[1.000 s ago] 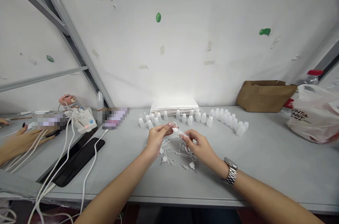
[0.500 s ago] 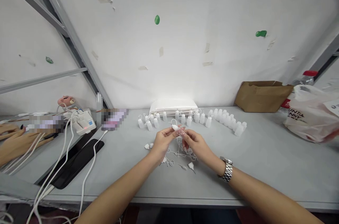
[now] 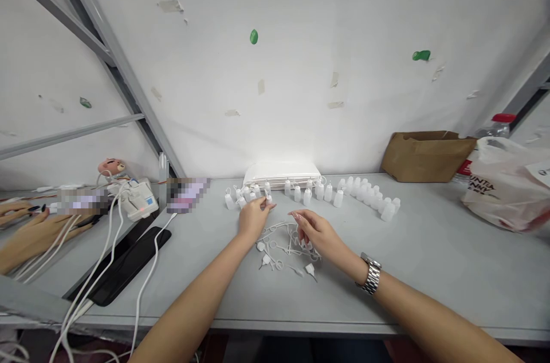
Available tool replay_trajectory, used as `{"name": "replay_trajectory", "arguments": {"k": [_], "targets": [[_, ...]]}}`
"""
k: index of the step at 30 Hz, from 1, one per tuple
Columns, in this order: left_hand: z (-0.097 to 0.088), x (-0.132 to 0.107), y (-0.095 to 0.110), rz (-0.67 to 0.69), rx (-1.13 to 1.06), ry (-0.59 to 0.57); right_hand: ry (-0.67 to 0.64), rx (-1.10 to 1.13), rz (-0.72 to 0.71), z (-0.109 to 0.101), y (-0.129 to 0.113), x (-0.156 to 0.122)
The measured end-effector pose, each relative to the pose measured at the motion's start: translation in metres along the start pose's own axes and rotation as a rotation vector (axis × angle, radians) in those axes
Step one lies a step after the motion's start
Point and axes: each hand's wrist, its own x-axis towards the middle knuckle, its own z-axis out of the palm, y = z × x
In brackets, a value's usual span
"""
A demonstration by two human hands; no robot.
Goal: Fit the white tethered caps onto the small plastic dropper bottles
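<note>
At the front of the left cluster, my left hand (image 3: pixel 254 219) is closed on a small white squeeze bottle (image 3: pixel 268 200), standing it upright beside the other capped bottles. My right hand (image 3: pixel 313 228) hovers over the loose white caps and strap rings, index finger and thumb stretched left, the other fingers curled; I see nothing held between its fingertips. Beneath it lies a pile of thin white ring straps (image 3: pixel 279 245) with several nozzle caps (image 3: pixel 310 269). More capped bottles (image 3: pixel 306 197) stand behind, in the middle. Uncapped bottles (image 3: pixel 373 199) form rows to the right.
A white stack of flat sheets (image 3: pixel 281 173) rests against the wall. To the right are a brown paper bag (image 3: pixel 425 157) and a white plastic bag (image 3: pixel 501 185). At left lie a black phone (image 3: pixel 129 265), cables, a power strip (image 3: pixel 138 200) and another person's hand (image 3: pixel 38 237).
My left hand has moved away from my right, up and left, carrying the bottle to the left cluster. My right hand stays nearly in place, its fingertips now off the bottle.
</note>
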Motion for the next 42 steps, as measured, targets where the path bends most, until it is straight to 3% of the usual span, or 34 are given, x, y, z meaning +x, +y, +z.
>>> {"name": "replay_trajectory", "arguments": {"k": [8, 12, 17, 20, 23, 27, 30, 37, 42], "targets": [[-0.004, -0.003, 0.000, -0.023, 0.160, -0.010, -0.021, -0.018, -0.010, 0.000, 0.002, 0.000], [-0.012, -0.015, 0.005, 0.004, 0.306, 0.009, -0.008, -0.067, -0.021, -0.011, -0.005, 0.002], [-0.016, -0.031, 0.019, 0.211, 0.343, 0.194, 0.156, -0.371, -0.060, -0.056, -0.014, 0.012], [-0.015, -0.036, 0.027, 0.219, 0.258, 0.117, 0.422, -0.692, -0.047, -0.094, -0.006, 0.019], [-0.013, -0.038, 0.031, 0.149, 0.134, 0.007, 0.648, -1.052, 0.134, -0.131, 0.008, 0.018], [-0.015, -0.038, 0.032, 0.121, 0.076, -0.023, 0.692, -1.245, 0.417, -0.162, 0.021, 0.011], [-0.016, -0.038, 0.032, 0.111, 0.089, -0.026, 0.630, -1.261, 0.497, -0.170, 0.026, 0.009], [-0.017, -0.037, 0.031, 0.111, 0.108, -0.041, 0.621, -1.327, 0.499, -0.168, 0.033, 0.014], [-0.013, -0.040, 0.030, 0.170, 0.096, -0.156, 0.623, -1.338, 0.473, -0.168, 0.035, 0.015]]}}
